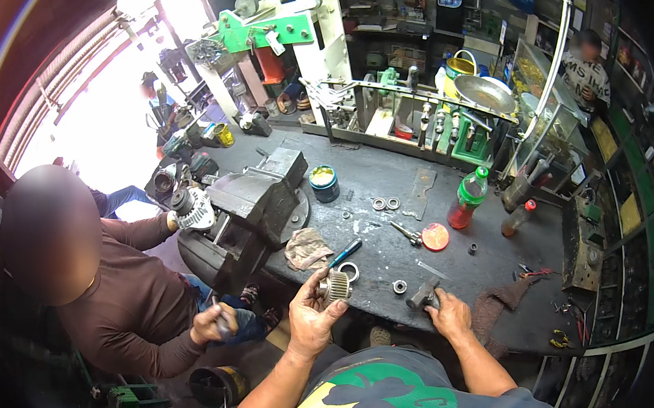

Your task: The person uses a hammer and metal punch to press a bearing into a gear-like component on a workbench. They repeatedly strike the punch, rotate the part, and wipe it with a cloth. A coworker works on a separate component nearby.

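My left hand [314, 322] holds a toothed metal gear [338, 287] above the bench's front edge, fingers closed round its side. Just behind the gear a metal ring [349, 271] lies on the bench, next to a blue-handled tool [345, 253] and a crumpled, stained rag [307, 248]. My right hand [450, 314] is closed on a hammer [423, 294], whose dark head rests at the bench top; the handle is mostly hidden by the hand. Left of the hammer sits a small bearing [399, 287].
A large vise [254, 198] stands at the left. Beside it a co-worker [132, 286] holds a metal housing [193, 209] and a tool. Farther back are a grease tub [324, 184], two bearings [386, 204], a red lid [435, 236] and bottles [469, 198]. A brown cloth [505, 307] lies right.
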### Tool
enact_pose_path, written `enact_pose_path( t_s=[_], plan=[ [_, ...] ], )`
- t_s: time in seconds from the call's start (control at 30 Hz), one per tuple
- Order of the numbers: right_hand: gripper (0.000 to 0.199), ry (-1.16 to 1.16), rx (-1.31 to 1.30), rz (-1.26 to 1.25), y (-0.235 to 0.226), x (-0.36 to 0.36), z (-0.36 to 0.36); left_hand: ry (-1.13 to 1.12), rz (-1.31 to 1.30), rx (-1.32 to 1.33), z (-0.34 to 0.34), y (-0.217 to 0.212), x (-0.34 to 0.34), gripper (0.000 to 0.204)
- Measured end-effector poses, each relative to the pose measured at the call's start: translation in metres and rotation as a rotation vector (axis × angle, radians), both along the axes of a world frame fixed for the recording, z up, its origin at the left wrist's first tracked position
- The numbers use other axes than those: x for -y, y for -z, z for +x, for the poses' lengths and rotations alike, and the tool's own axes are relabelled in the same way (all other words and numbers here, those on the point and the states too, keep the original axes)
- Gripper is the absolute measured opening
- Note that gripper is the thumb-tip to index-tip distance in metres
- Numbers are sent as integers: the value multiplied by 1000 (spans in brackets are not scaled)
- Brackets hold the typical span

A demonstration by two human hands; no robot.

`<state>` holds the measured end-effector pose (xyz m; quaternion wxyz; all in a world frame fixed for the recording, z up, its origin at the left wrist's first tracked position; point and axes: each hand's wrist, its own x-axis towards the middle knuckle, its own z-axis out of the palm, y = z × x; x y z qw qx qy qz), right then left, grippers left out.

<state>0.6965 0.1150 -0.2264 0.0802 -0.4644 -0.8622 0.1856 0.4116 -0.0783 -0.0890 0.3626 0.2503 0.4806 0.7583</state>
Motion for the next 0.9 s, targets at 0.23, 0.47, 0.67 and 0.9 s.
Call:
enact_pose_path(
  t_s=[0.23, 0.47, 0.67, 0.9],
  plan=[
    [64, -74, 117, 106, 13, -21, -12, -52, 7, -85, 5, -4, 6, 106],
    [75, -288, -387, -670, -99, -3, -81, -21, -480, -787, 10, -23, 1, 108],
    [96, -428, -635, -914, -124, 48, -128, -101, -335, -1231, 8, 3, -7, 96],
    [83, -270, -581, -1221, -87, 50, -136, -29, -177, -1205, 4, 30, 12, 91]
  ],
)
